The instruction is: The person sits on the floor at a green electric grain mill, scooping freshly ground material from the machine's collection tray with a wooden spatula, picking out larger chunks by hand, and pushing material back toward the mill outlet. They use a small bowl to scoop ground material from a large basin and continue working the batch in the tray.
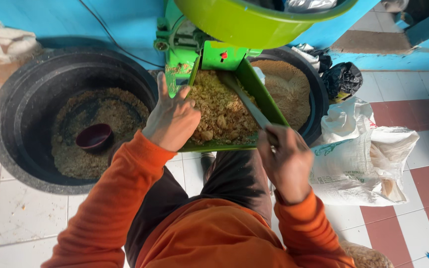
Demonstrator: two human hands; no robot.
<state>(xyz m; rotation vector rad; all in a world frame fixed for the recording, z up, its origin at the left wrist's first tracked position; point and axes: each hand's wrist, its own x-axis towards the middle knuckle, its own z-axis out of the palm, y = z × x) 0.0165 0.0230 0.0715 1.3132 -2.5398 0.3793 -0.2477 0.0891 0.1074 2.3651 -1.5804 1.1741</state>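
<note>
Sitting at far left on the white tiled floor point(21, 213): a wide black tub point(11, 114), partly filled with brownish crumbly meal point(110, 114), with a small dark maroon bowl point(94, 136) lying in it. Slumping against the blue wall point(125, 25) above it: a pale cloth sack point(1, 47).

Reaching from an orange sleeve point(110, 198), the left hand point(172, 119), grip released, fingers spread, pressing flat on the left rim of the green feed tray point(266, 101) and touching the coarse yellow-brown crumbs point(219, 111) heaped inside. Standing behind the tray: the green machine body point(184, 47), with a big lime-green basin point(244, 22) hanging over it.

Lying aslant across the crumbs: a flat grey stick point(247, 101), its tip buried near the tray's top. Clenching round its lower end: the right hand point(286, 161), grip shut tight on it, just beyond the tray's near edge.

Sitting behind the tray to the right: a second black tub point(319, 99) holding finer tan meal point(286, 89). Lying further right, on red and white tiles: a black plastic bag point(343, 79) and crumpled white woven sacks point(363, 159).
</note>
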